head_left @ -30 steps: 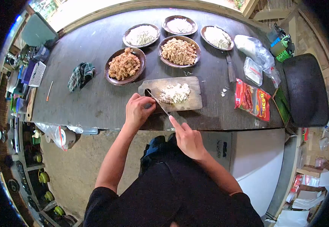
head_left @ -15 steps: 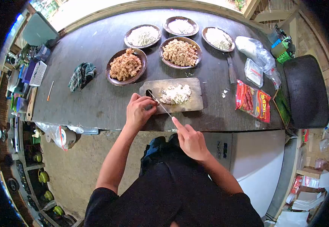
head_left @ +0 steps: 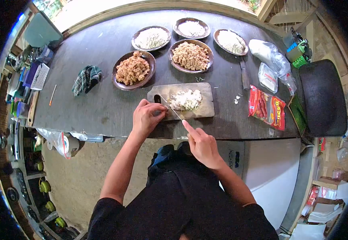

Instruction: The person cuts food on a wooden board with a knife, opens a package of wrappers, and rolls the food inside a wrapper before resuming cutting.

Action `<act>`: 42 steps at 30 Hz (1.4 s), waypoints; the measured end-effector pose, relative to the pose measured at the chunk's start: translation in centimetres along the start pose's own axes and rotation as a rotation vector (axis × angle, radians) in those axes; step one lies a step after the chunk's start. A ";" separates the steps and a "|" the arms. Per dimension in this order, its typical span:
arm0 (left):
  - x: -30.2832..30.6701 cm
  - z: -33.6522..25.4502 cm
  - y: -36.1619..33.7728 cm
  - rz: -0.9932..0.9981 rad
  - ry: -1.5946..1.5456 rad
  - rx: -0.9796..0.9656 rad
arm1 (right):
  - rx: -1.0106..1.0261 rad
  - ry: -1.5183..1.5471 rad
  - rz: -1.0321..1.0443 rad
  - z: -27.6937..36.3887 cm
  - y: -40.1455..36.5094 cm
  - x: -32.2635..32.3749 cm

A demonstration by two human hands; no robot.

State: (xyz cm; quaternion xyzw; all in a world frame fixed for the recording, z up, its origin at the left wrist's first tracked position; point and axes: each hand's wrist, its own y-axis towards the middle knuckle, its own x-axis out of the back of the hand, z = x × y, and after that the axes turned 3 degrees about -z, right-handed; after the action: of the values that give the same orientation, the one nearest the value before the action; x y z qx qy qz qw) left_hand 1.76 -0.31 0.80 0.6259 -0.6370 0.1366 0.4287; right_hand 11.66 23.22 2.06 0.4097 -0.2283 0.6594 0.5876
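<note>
A wooden cutting board (head_left: 206,109) lies near the table's front edge, bearing a pile of chopped pale food (head_left: 187,100). My right hand (head_left: 203,147) grips a knife (head_left: 174,110), its forefinger stretched along the top and its blade slanting up and left over the board. At the board's left end my left hand (head_left: 147,118) is closed, fingertips pinched beside the blade on a small piece that I cannot make out. Behind the board stand a brown plate of reddish-brown pieces (head_left: 133,69) and another of light brown pieces (head_left: 190,56).
Three plates of pale shreds (head_left: 153,38) stand farther back. A checked cloth (head_left: 87,81) and a thin stick (head_left: 53,95) lie left. On the right are a second knife (head_left: 244,74), plastic bags (head_left: 268,56), a red packet (head_left: 267,108) and a black chair (head_left: 325,98).
The knife blade has shifted slightly beside the left fingertips. Both hands remain in nearly the same places.
</note>
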 end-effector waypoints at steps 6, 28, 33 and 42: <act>0.1 0.6 0.1 0.021 0.031 -0.029 | 0.100 -0.014 0.051 0.2 0.6 0.6; -0.2 0.6 0.0 -0.003 0.029 -0.016 | 0.058 -0.088 0.041 0.6 -1.0 -1.0; -0.2 0.3 -0.1 -0.018 0.035 -0.021 | 0.033 -0.092 0.018 0.7 -0.4 -0.9; -0.2 0.7 -0.4 0.010 0.051 -0.058 | 0.072 -0.022 0.044 0.4 -1.3 0.3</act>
State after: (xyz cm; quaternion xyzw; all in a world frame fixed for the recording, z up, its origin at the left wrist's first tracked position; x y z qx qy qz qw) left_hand 1.83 -0.75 0.11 0.6065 -0.6326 0.1359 0.4620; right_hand 13.02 23.39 2.31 0.4326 -0.2198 0.6753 0.5554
